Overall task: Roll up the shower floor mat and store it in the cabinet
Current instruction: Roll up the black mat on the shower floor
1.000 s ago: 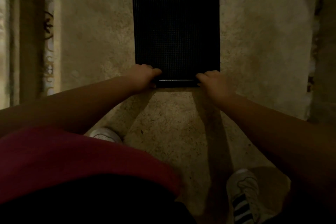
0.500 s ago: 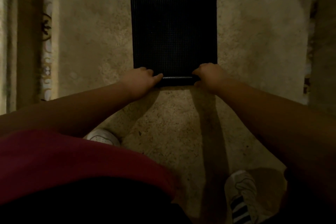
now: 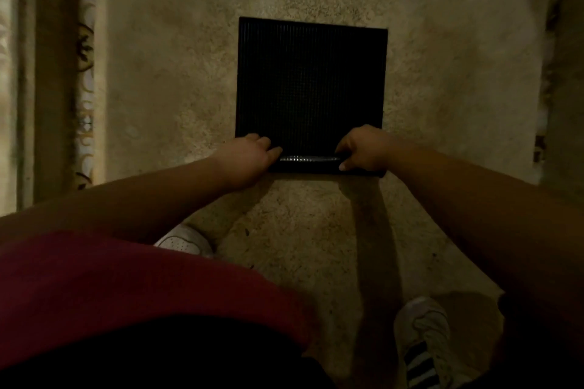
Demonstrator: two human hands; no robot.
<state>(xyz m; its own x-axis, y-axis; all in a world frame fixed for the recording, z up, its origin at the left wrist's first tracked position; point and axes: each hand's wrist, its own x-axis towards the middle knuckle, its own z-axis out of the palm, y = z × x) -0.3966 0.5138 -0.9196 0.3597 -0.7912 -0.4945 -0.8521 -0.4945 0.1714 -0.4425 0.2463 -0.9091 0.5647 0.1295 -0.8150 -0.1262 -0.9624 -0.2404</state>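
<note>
Our left hand (image 3: 245, 158) and right hand (image 3: 363, 148) curl shut over the mat (image 3: 311, 85) roll at six o'clock; uneven pressure may skew it.

mat (image 3: 311, 85) on floor (image 3: 177, 73), hands on near edge

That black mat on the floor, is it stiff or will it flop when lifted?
Probably bendy: the mat already curls into a tight roll at its near edge under the left hand and right hand. Its ribbed, rubbery-looking surface suggests grip, and likely some spring-back.
</note>
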